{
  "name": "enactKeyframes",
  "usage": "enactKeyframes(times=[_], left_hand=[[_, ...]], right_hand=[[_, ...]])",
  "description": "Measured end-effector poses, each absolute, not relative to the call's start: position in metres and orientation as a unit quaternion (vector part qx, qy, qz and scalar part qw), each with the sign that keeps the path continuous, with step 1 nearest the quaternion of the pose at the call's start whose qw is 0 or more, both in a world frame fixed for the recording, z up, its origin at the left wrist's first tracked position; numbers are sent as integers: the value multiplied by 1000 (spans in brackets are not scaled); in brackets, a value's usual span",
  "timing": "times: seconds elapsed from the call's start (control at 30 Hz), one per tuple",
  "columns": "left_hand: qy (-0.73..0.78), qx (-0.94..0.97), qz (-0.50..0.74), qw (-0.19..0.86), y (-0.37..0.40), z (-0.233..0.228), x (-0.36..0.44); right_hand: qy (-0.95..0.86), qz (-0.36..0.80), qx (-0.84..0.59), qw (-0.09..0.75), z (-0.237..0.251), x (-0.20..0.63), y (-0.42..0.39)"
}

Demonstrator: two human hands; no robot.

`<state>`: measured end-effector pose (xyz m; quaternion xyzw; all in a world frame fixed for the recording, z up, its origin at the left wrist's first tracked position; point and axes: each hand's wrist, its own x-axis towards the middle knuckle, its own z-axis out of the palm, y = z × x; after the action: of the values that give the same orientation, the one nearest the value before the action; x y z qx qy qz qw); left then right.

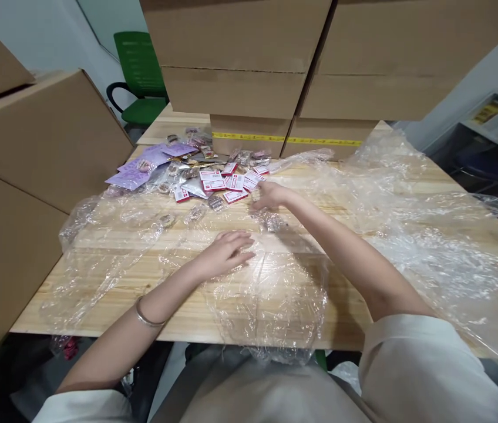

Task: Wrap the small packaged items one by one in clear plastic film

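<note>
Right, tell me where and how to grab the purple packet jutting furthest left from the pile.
Pinch the purple packet by its left corner, coming from the left with the left hand. It looks thin and flat, and that corner sticks out beyond the pile; its right side appears overlapped by other packets, so pulling there would likely drag them.

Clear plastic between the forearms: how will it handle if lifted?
The plastic is probably floppy: it lies wrinkled and droops over the near edge of the table. Likely light for its spread, since wood grain shows through it. Its glossy glints suggest it may be slippery.
</note>
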<state>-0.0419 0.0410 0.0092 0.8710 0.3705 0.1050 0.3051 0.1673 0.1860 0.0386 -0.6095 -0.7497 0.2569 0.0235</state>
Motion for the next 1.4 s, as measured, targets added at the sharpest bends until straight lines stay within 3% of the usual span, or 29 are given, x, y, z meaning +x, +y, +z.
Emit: enactKeyframes(times=[0.37, 0.5, 0.6, 0.67, 0.77, 0.87, 0.97, 1.03, 1.13, 1.3, 1.4], left_hand=[[378, 899, 48, 215, 45, -6, -40], [383, 885, 61, 258, 47, -2, -41], [407, 837, 107, 350, 52, 4, -43], [444, 772, 165, 424, 56, 5, -44], [479, 701, 234, 475, 60, 5, -44], [469, 751, 203, 418, 59, 2, -43], [424, 838, 128, 319, 53, -3, -42], [403, 871, 99, 260, 48, -6, -41], [410, 886, 76, 205, 43, -9, -39], [417, 890, 43, 181, 39, -8, -38], [416, 888, 34, 194, 38, -6, -39]], right_hand=[[-686, 169, -679, 199, 51, 195, 180], [-682, 107, -653, 313, 74, 200, 162], [-691, 163, -605, 361, 87, 199, 143], [-695, 263, -573, 346, 83, 193, 126], [-691, 387, -561, 240, 58, 177, 98], [-724, 375, -545, 195, 30, 168, 79], [-742, 301, -532, 275, 22, 173, 74], [-711, 325, -545, 304, 23, 180, 71], [-701, 394, -532, 264, 17, 184, 55], [-827, 75, -516, 209, -8, 178, 21], [-824, 23, -522, 218, 1, 184, 36]])
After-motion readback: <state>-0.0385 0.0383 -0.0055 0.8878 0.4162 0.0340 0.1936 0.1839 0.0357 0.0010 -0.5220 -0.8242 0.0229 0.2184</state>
